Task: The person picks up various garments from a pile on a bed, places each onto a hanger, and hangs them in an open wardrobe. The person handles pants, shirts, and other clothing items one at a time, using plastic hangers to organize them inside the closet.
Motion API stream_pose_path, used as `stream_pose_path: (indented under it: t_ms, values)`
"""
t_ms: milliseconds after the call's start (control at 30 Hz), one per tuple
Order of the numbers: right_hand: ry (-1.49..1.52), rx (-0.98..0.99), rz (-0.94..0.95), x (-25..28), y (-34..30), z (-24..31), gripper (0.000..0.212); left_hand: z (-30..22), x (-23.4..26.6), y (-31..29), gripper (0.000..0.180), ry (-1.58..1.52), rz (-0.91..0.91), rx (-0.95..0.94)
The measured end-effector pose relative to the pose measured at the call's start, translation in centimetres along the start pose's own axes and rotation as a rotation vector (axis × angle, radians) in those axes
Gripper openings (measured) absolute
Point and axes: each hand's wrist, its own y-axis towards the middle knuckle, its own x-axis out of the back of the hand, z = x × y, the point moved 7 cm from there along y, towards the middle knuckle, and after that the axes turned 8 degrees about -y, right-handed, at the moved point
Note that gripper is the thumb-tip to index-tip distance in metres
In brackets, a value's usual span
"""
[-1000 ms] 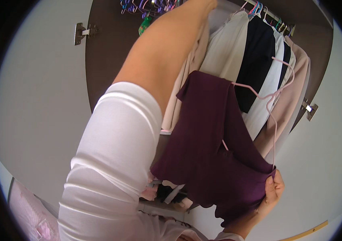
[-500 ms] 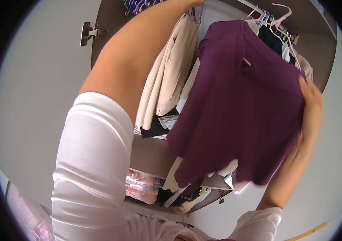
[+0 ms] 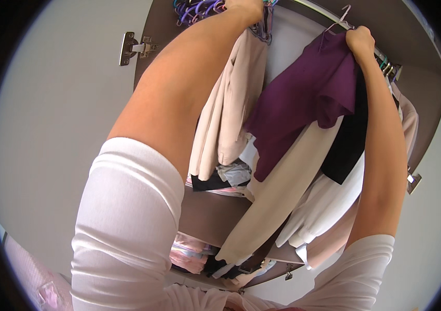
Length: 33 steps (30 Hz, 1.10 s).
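Observation:
A dark purple top (image 3: 308,88) hangs on a pale pink hanger (image 3: 340,22), whose hook is up beside the closet rail (image 3: 313,9). My right hand (image 3: 360,42) is closed on the top's shoulder, and the garment slants down to the left from there. At the upper edge, my left hand (image 3: 244,9) is among the purple hangers (image 3: 199,10), above a beige garment (image 3: 230,103); its fingers are mostly cut off or hidden. Behind the purple top hang a long cream garment (image 3: 282,192), a black garment (image 3: 345,140) and a white one (image 3: 329,202).
An open closet door with a metal hinge (image 3: 136,47) stands at the left. Below the hanging clothes is a brown shelf (image 3: 210,210), with folded pink clothes (image 3: 189,254) lower down. A pink quilted cloth (image 3: 34,264) lies at the lower left.
The purple top has gone up and back toward the rail and now hangs turned sideways. My right hand has moved up from its side edge to its shoulder. The view has shifted slightly.

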Motion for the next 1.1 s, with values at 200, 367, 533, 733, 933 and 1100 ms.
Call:
stream_pose_path:
  t_ms: [200,367,533,733,933,1100]
  values:
    - [-0.381,0.227,0.099,-4.7,-1.6,1.6,0.03,-1.3,0.6,-0.5,0.019,-0.156,-0.036,0.037]
    - [-0.631,0.25,0.188,-5.0,-2.7,0.4,0.029,-2.6,0.8,-2.8,0.023,-0.555,-0.111,0.09]
    - [-0.759,0.307,-0.065,-4.6,-3.5,0.9,0.028,-1.5,4.2,-3.3,0.023,-0.609,-0.22,-0.067]
    - [0.486,0.617,-0.121,-3.1,-4.5,10.3,0.028,1.8,6.6,-3.1,0.02,-0.582,-0.306,-0.07]
    - [-0.235,0.671,-0.184,-3.3,-7.0,14.6,0.021,1.5,6.1,-7.0,0.018,-0.494,-0.087,-0.09]
    - [-0.761,0.806,-0.053,-4.0,-8.5,15.2,0.017,1.3,5.9,-6.8,0.018,-0.416,-0.096,-0.052]
